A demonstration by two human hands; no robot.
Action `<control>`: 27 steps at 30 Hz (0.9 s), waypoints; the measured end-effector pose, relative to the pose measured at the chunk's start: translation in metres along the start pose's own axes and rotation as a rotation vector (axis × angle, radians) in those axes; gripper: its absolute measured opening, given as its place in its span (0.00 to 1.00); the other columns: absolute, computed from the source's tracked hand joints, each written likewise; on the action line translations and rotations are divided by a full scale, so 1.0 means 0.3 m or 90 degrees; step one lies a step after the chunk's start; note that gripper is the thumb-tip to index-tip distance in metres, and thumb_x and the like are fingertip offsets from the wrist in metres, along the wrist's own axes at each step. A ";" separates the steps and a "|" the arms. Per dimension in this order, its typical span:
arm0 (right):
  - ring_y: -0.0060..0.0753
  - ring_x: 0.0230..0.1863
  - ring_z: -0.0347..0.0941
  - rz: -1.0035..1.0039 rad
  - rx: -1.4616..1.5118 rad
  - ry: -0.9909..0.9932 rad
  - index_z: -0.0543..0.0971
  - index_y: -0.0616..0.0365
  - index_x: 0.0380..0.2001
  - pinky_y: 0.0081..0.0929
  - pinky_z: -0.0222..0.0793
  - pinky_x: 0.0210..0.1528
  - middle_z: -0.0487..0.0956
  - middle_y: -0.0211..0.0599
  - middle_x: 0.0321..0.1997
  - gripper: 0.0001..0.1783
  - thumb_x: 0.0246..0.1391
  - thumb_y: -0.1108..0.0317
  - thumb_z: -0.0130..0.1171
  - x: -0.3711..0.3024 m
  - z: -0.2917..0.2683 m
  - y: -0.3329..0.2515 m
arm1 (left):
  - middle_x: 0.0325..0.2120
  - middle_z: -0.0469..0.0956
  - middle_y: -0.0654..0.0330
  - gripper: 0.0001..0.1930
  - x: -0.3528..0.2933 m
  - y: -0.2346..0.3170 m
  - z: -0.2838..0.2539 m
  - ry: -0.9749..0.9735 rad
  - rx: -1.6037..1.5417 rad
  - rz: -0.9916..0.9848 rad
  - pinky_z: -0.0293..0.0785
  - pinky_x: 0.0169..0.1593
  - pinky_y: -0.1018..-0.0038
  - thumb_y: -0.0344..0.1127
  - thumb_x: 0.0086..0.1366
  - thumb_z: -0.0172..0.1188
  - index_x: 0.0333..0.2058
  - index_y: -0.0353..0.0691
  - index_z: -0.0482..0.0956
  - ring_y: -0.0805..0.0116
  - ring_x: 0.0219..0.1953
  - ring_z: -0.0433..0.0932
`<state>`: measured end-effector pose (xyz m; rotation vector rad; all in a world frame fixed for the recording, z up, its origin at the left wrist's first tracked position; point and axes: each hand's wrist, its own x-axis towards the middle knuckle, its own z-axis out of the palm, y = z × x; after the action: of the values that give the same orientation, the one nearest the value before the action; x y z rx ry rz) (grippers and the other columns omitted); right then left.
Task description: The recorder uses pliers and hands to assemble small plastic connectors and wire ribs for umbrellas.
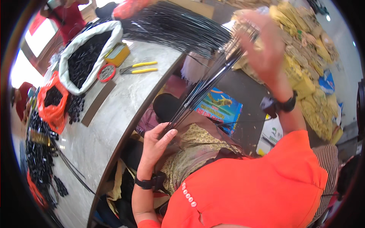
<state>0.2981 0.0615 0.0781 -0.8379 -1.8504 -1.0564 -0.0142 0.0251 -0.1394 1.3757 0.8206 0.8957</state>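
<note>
Across my lap runs a bundle of thin black rods (207, 87), slanting from lower left to upper right. My left hand (156, 140) is closed around its lower end, thumb on top. Up at the other end is my right hand (264, 49), smeared by motion; its fingers lie against or beside the rod tips, and I cannot make out whether they grip. A large pile of similar black rods (171, 24) lies on the far end of the table, its tips reaching past the edge near my right hand.
On the grey table (133, 91) stand a white sack (66, 72) of small black parts, an orange bag (57, 116), a yellow tin (118, 54), a red dish (106, 72) and yellow-handled pliers (140, 67). Yellowish sacks (304, 68) are heaped at right. Other people are at far left.
</note>
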 end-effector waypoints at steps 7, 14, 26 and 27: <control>0.40 0.33 0.76 0.069 0.208 -0.693 0.76 0.52 0.35 0.36 0.69 0.35 0.78 0.35 0.30 0.26 0.51 0.39 0.57 -0.502 0.015 -0.164 | 0.25 0.81 0.58 0.15 0.234 0.120 0.111 -0.209 0.269 -0.080 0.72 0.34 0.75 0.36 0.60 0.67 0.41 0.32 0.81 0.71 0.27 0.77; 0.55 0.30 0.77 0.623 0.200 -0.910 0.76 0.58 0.30 0.46 0.71 0.33 0.79 0.47 0.27 0.28 0.59 0.40 0.51 -1.204 -0.056 0.167 | 0.42 0.77 0.50 0.15 0.623 0.172 0.200 -0.051 0.595 0.261 0.69 0.53 0.63 0.25 0.54 0.65 0.42 0.32 0.79 0.51 0.48 0.74; 0.55 0.43 0.78 0.867 0.199 -1.055 0.70 0.60 0.44 0.48 0.74 0.42 0.81 0.49 0.37 0.21 0.47 0.68 0.62 -1.926 -0.050 0.004 | 0.65 0.58 0.48 0.37 0.823 0.090 0.197 -0.097 0.995 0.148 0.52 0.67 0.54 0.35 0.58 0.67 0.65 0.38 0.61 0.45 0.67 0.56; 0.55 0.43 0.79 0.907 0.177 -1.072 0.71 0.60 0.44 0.48 0.74 0.42 0.81 0.49 0.38 0.19 0.47 0.69 0.60 -1.950 -0.060 0.003 | 0.65 0.58 0.48 0.37 0.821 0.087 0.195 -0.108 0.995 0.149 0.52 0.67 0.54 0.35 0.58 0.67 0.65 0.38 0.61 0.45 0.67 0.56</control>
<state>0.5599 -0.0379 -0.4357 -2.6054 -1.4896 1.1578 0.1470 0.2189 -0.1037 2.8696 1.2989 0.1286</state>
